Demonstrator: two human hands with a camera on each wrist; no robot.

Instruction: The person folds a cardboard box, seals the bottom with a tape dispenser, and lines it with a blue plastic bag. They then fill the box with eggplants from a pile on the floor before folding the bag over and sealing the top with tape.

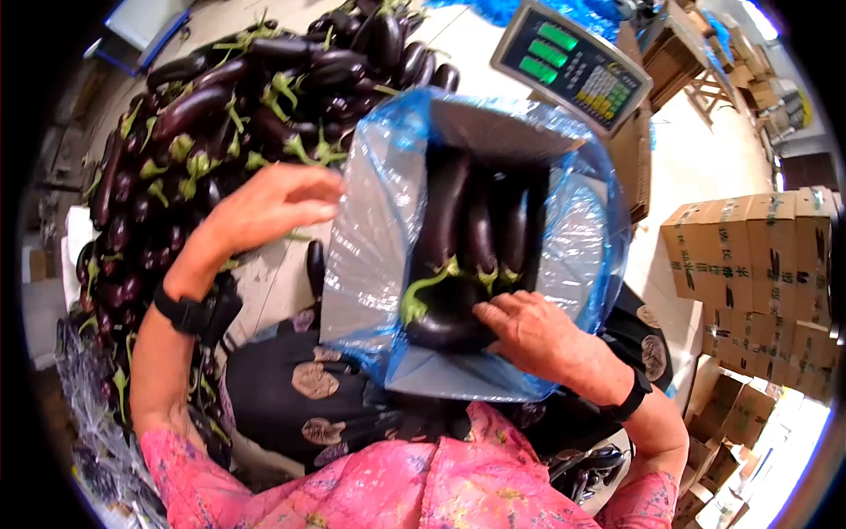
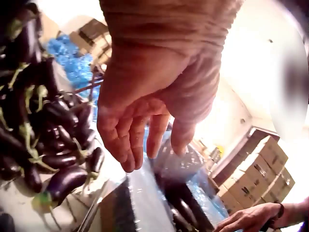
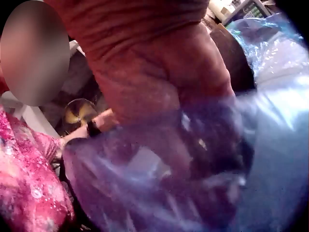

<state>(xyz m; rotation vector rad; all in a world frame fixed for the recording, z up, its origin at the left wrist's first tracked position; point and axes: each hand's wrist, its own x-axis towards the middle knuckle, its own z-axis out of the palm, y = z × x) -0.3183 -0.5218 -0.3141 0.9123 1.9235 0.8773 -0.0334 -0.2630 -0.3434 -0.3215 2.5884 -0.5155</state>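
Note:
A box lined with a blue plastic bag (image 1: 379, 203) holds several dark purple eggplants (image 1: 480, 229) laid lengthwise. One eggplant (image 1: 445, 322) lies crosswise at the near end. My right hand (image 1: 529, 331) rests on that eggplant with its fingers fairly straight. In the right wrist view this hand (image 3: 159, 96) sits against the blurred blue plastic (image 3: 270, 145). My left hand (image 1: 291, 198) hovers empty at the bag's left edge, fingers relaxed and apart. In the left wrist view the left hand (image 2: 145, 121) hangs above the bag (image 2: 149, 193), beside the eggplant pile (image 2: 53, 121).
A large heap of loose eggplants (image 1: 220, 97) fills the surface at the left and back. A digital scale (image 1: 573, 66) stands behind the box. Stacked cardboard cartons (image 1: 758, 256) rise on the right. More eggplants lie low at the left edge.

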